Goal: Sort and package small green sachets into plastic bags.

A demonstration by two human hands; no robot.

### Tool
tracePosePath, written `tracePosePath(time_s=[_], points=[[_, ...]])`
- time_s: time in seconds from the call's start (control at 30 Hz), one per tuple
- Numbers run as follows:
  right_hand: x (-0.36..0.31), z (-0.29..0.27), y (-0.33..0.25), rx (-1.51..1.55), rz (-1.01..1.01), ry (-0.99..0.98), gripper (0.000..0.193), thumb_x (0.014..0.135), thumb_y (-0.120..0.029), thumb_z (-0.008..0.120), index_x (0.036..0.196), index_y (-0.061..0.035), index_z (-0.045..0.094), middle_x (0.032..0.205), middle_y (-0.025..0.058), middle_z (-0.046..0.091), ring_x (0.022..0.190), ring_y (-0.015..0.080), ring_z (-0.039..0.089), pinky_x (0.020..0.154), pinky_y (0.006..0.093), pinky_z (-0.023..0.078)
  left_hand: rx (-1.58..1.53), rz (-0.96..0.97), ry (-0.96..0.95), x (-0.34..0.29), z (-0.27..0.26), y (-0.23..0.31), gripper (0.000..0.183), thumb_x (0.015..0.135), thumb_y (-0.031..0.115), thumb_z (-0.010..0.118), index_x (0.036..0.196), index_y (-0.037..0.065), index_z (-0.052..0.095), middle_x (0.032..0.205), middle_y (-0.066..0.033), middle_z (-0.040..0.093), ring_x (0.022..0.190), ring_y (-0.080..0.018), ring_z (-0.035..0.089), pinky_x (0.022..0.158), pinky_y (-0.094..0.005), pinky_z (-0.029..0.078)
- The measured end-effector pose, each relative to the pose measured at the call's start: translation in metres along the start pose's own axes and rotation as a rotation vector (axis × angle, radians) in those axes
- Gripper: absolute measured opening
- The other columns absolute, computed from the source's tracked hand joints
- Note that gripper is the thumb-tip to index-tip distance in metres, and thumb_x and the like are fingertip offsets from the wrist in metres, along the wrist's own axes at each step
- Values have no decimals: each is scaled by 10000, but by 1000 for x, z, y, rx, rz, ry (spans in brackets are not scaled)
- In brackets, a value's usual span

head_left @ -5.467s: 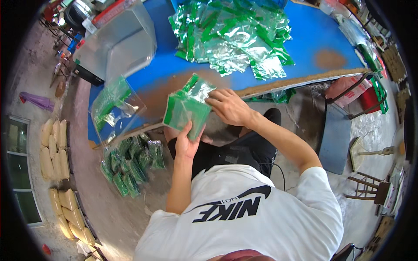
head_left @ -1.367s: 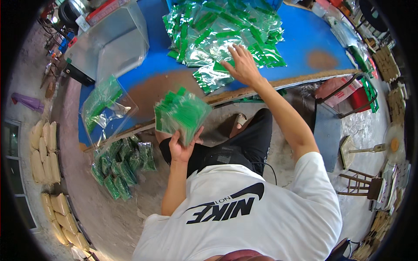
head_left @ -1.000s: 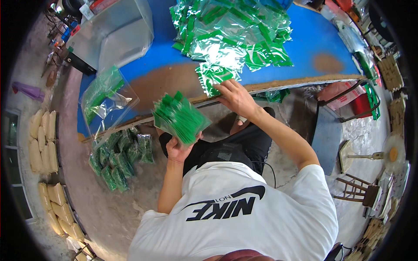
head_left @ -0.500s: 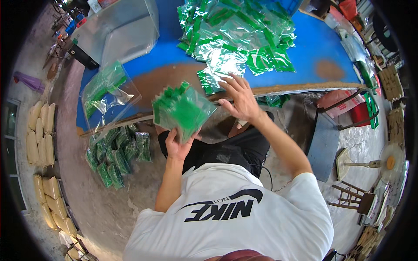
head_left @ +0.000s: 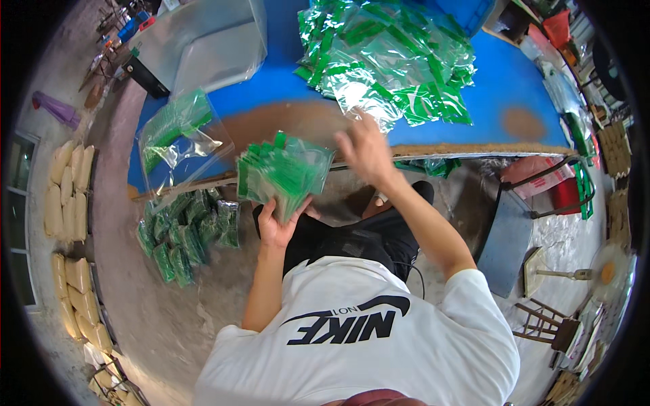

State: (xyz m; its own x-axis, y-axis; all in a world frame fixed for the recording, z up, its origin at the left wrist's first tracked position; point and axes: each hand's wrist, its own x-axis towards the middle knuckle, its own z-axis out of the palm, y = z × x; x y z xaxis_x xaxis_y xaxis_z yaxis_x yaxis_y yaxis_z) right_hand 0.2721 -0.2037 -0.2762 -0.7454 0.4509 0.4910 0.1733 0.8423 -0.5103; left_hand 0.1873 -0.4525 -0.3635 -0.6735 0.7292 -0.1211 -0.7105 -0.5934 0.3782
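Note:
A fanned stack of clear plastic bags with green bands (head_left: 284, 172) is gripped at its lower end by my left hand (head_left: 276, 227), thumb and fingers closed round it, in front of the table edge. My right hand (head_left: 369, 152) reaches over the edge toward a big loose pile of similar green and clear bags (head_left: 389, 61). Its thumb stands apart from the fingers, which are slightly blurred and close to the pile's near corner. I see nothing held in it. On the table's left corner lies a larger clear bag with green bags inside (head_left: 179, 132).
The blue table (head_left: 497, 88) has a worn brown edge. A translucent plastic bin (head_left: 220, 57) stands at its back left. Packed green bundles (head_left: 186, 233) lie on the floor below. To the right are a grey-blue metal trolley (head_left: 504, 237) and a wooden stool (head_left: 552, 325).
The small bag near my right hand at the table edge is gone from there. The fanned stack is spread wider and steadier in my left hand. The view has shifted slightly.

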Motion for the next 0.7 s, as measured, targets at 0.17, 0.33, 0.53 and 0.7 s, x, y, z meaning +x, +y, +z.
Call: tracePosePath(time_s=[0.17, 0.33, 0.53, 0.7], points=[[-33, 1, 18, -370, 100, -4, 479, 975, -392, 584, 1285, -27, 579, 1418, 269, 486, 1365, 495, 372, 1141, 639, 231, -60, -149, -52, -2, -21, 7, 687, 837, 228, 761, 1422, 29, 460, 1407, -142, 549, 1332, -388, 491, 1093, -632, 394], [-21, 18, -6, 150, -125, -179, 358, 1017, -296, 520, 1235, -25, 603, 1307, 229, 589, 1316, 442, 466, 1125, 527, 326, -70, -234, -131, 1, -23, 6, 730, 808, 242, 782, 1426, 33, 453, 1401, -154, 548, 1317, -397, 501, 1029, -626, 439], [-3, 24, -29, 461, 16, -334, 295, 971, -213, 595, 1182, -7, 617, 1192, 203, 642, 1193, 406, 557, 1006, 479, 430, 40, -139, 5, -10, -10, 6, 753, 781, 205, 796, 1419, 24, 440, 1371, -175, 558, 1292, -405, 519, 1067, -618, 425], [-2, 47, -2, 69, -106, 18, 335, 903, -144, 668, 1212, -30, 611, 1285, 170, 591, 1206, 372, 541, 993, 468, 432, 9, -103, -21, -25, -31, 27, 676, 778, 150, 779, 1385, 32, 505, 1359, -139, 587, 1297, -361, 528, 1134, -584, 373]])
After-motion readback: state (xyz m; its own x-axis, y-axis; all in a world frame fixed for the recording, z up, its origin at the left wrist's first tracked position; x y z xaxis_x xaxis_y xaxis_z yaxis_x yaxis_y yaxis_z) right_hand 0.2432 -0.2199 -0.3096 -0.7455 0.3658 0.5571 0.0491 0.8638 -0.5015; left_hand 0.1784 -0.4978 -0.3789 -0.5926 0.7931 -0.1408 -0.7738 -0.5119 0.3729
